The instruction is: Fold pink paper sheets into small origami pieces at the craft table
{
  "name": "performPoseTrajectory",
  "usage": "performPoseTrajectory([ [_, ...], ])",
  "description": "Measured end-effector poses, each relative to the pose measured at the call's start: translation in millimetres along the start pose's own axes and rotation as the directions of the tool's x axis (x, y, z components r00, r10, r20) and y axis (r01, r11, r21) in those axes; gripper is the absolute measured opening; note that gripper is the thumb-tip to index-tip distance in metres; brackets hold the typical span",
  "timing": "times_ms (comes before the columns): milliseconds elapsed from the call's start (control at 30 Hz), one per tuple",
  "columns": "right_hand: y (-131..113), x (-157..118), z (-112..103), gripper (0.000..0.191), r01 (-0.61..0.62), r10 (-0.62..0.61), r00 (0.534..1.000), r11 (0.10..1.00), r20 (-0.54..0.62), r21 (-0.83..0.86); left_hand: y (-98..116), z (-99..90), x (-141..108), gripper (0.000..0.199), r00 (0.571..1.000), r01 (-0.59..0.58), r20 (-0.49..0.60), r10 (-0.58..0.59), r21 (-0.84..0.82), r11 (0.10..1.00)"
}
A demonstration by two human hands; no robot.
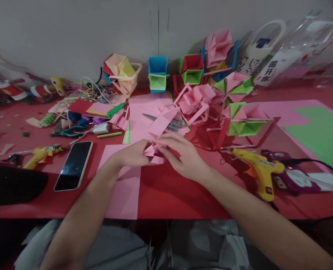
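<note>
Between my hands is a small folded piece of pink paper [152, 150]. My left hand [135, 153] is closed round its left side, the fingers bent and partly hidden. From the right, my right hand [182, 153] pinches the same paper between thumb and fingers. Just beyond the fingers lies a loose pink paper strip [163, 122], over scissors [174, 123] with dark grey-green handles. Below my left hand a pink sheet [124, 195] rests on the red tabletop [183, 198].
A phone [74, 165] lies to the left. One yellow glue gun [258, 170] sits on the right with its cord, another glue gun [39, 155] on the left. Several folded paper boxes [157, 73] stand along the wall. Plastic bottles [296, 48] lean at the back right.
</note>
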State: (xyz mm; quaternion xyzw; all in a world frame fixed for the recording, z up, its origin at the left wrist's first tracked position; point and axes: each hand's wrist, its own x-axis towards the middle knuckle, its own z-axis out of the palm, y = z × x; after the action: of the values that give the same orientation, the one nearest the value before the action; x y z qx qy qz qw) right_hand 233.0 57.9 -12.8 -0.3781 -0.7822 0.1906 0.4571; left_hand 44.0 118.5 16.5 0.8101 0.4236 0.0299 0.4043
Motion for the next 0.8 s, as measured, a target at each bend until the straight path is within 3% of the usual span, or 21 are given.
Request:
performPoseTrajectory([
  [133, -1, 0, -1, 0.027, 0.008, -0.008, 0.999, 1.0, -0.052, -0.003, -2, 0.4, 0, 0.047, 0.995, 0.095, 0.012, -0.095, 0.033, 0.995],
  [367, 1, -1, 2, 0.026, 0.007, -0.006, 0.998, 1.0, -0.064, 0.017, -5, 0.6, -1, 0.044, 0.993, 0.121, 0.015, -0.121, 0.017, 0.993],
  [500, 1, 0, 3, 0.031, -0.024, 0.024, 0.999, 1.0, -0.024, 0.01, -9, 1.0, 1, 0.042, 0.999, 0.028, 0.041, -0.026, -0.05, 0.998],
  [533, 1, 0, 2, 0.036, -0.036, 0.036, 0.999, 0.999, -0.033, -0.003, -11, -0.5, 2, 0.04, 1.0, 0.018, 0.015, -0.017, -0.072, 0.997],
  [600, 1, 1, -1, 0.045, -0.067, 0.065, 0.995, 0.997, -0.072, -0.026, -16, -6.6, 5, 0.043, 0.986, 0.036, -0.155, -0.059, -0.144, 0.989],
  [633, 0, 1, -3, 0.048, -0.082, 0.079, 0.992, 0.996, -0.099, -0.03, -20, -11.1, 7, 0.046, 0.953, 0.041, -0.287, -0.1, -0.204, 0.978],
  [700, 0, 1, -5, 0.048, -0.105, 0.101, 0.985, 0.994, -0.14, -0.024, -30, -21.5, 11, 0.055, 0.836, -0.04, -0.524, -0.165, -0.358, 0.933],
  [767, 0, 1, -7, 0.045, -0.117, 0.112, 0.981, 0.993, -0.159, -0.023, -44, -31.3, 14, 0.066, 0.731, -0.174, -0.652, -0.201, -0.463, 0.869],
  [800, -1, 1, -6, 0.043, -0.114, 0.108, 0.982, 0.993, -0.157, -0.028, -51, -35.2, 15, 0.07, 0.706, -0.224, -0.675, -0.215, -0.501, 0.836],
])
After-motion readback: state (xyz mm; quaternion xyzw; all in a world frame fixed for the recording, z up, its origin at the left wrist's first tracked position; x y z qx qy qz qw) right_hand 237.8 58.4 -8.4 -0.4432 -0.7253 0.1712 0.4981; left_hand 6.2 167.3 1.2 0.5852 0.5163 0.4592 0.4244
